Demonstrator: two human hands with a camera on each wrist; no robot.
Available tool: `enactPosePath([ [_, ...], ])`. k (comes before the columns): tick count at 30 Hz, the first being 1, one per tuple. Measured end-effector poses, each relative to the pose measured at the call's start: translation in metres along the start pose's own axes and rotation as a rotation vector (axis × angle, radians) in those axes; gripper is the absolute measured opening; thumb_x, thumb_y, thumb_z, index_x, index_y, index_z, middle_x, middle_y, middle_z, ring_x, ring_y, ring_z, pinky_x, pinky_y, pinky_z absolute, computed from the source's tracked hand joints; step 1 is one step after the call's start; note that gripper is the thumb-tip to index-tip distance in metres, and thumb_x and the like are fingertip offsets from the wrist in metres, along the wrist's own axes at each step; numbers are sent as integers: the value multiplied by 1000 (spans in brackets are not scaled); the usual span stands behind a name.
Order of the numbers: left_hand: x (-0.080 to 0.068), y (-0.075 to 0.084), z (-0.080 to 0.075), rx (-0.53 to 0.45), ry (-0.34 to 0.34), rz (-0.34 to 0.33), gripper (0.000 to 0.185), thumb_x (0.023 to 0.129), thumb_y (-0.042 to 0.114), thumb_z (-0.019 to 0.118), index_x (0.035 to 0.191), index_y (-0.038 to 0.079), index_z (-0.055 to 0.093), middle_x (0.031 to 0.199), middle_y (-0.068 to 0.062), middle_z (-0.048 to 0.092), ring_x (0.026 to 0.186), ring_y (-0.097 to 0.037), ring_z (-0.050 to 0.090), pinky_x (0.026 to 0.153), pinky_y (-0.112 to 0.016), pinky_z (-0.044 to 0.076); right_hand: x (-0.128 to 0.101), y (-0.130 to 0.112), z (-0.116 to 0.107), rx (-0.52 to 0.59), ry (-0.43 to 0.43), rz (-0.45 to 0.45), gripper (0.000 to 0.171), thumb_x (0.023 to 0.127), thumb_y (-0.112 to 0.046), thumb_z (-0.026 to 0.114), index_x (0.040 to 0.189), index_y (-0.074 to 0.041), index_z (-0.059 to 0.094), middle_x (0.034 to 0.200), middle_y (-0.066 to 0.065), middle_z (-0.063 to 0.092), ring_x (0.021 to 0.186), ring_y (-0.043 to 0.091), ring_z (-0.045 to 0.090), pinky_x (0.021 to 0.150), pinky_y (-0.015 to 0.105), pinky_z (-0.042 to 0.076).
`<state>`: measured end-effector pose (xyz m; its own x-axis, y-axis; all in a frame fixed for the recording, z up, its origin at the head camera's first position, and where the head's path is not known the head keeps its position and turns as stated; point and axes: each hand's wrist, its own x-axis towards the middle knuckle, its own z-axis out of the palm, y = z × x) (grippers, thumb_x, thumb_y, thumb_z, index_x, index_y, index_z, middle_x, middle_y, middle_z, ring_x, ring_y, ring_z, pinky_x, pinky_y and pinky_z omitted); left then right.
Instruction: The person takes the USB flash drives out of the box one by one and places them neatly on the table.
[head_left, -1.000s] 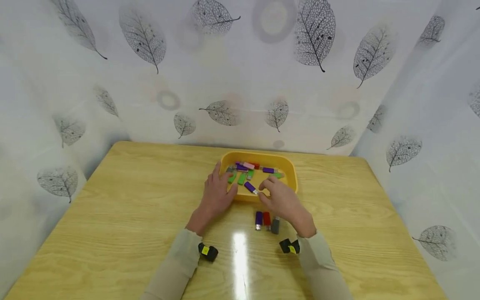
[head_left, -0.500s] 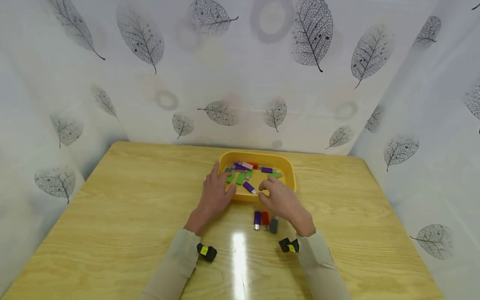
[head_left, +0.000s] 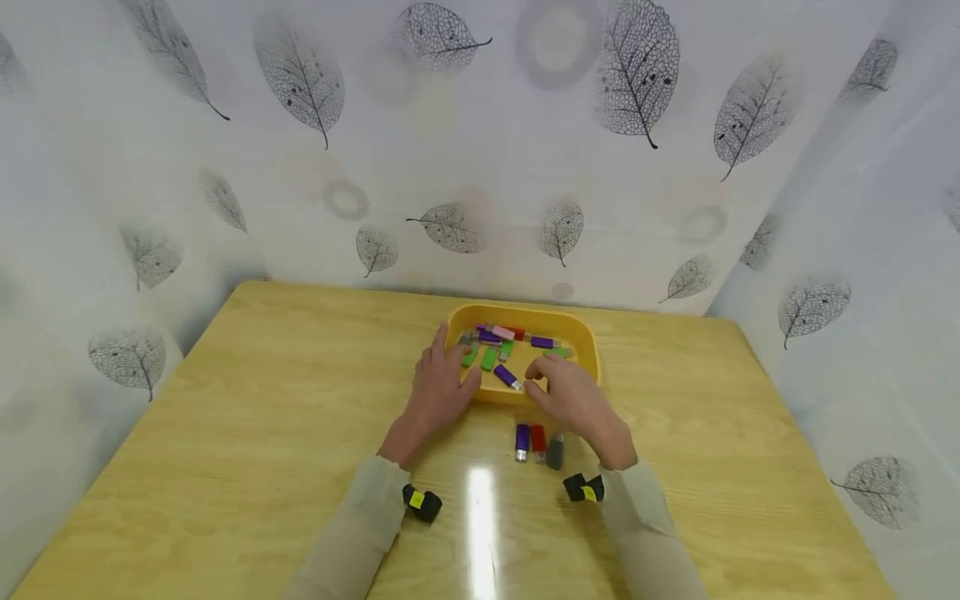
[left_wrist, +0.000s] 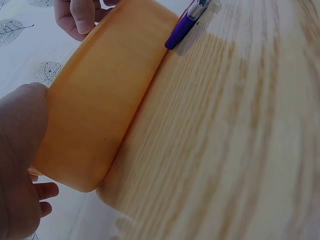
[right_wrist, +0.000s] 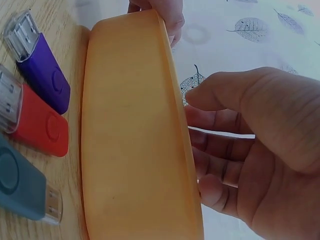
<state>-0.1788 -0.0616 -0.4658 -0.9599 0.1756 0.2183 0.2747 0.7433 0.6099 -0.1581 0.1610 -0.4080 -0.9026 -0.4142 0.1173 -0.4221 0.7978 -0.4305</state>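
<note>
A yellow plastic tray [head_left: 597, 360] holds several USB sticks in purple, green, pink, red and grey. My left hand [head_left: 437, 385] grips its near left corner; in the left wrist view the thumb [left_wrist: 31, 102] lies at the rim and other fingers bend round the end. Over the near right rim is my right hand [head_left: 573, 402], fingers loosely bent, thumb and index tips apart. Nothing shows between them. Just left of those tips lies a purple USB stick [head_left: 506, 375] in the tray. The right wrist view shows the fingertips [right_wrist: 211, 189] partly hidden behind the rim.
On the table [head_left: 300, 400], before the tray, lie purple [right_wrist: 47, 74], red [right_wrist: 45, 122] and grey [right_wrist: 20, 180] USB sticks in a row. Black wrist-worn devices with yellow labels show at both cuffs. A leaf-printed curtain [head_left: 480, 150] stands behind and at the sides.
The head view has shifted slightly, moving the whole scene a little to the right. Both hands keep their places at the tray, and the USB sticks stay where they were.
</note>
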Motion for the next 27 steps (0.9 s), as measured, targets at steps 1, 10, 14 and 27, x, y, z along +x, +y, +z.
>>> enactPosePath([
  [1, -1, 0, 1, 6, -1, -2, 44, 97, 32, 51, 131, 5, 56, 163, -22, 12, 135, -44, 36, 109, -59, 31, -1, 0, 0, 0, 2, -2, 14, 93, -19, 64, 100, -8, 68, 98, 3, 67, 73, 13, 53, 67, 29, 49],
  [10, -4, -2, 3, 5, 13, 9, 42, 97, 32, 51, 130, 6, 57, 162, -23, 15, 131, -45, 39, 108, -59, 31, -4, 3, 4, 1, 18, -15, 10, 92, -17, 65, 97, -9, 68, 92, 0, 65, 67, 9, 49, 62, 25, 45],
  [14, 1, -2, 0, 11, 14, 5, 42, 97, 33, 49, 130, 7, 56, 163, -21, 12, 131, -43, 38, 109, -58, 30, 2, 3, 3, 4, 19, -29, 12, 93, -18, 64, 98, -8, 68, 92, 1, 64, 69, 10, 50, 63, 26, 46],
  [27, 2, -4, 1, 5, -3, 3, 44, 98, 35, 48, 131, 7, 55, 164, -20, 11, 130, -42, 37, 109, -58, 30, 2, 2, 3, 11, -6, -4, 14, 94, -19, 61, 98, -8, 68, 91, 1, 62, 70, 12, 52, 65, 28, 47],
])
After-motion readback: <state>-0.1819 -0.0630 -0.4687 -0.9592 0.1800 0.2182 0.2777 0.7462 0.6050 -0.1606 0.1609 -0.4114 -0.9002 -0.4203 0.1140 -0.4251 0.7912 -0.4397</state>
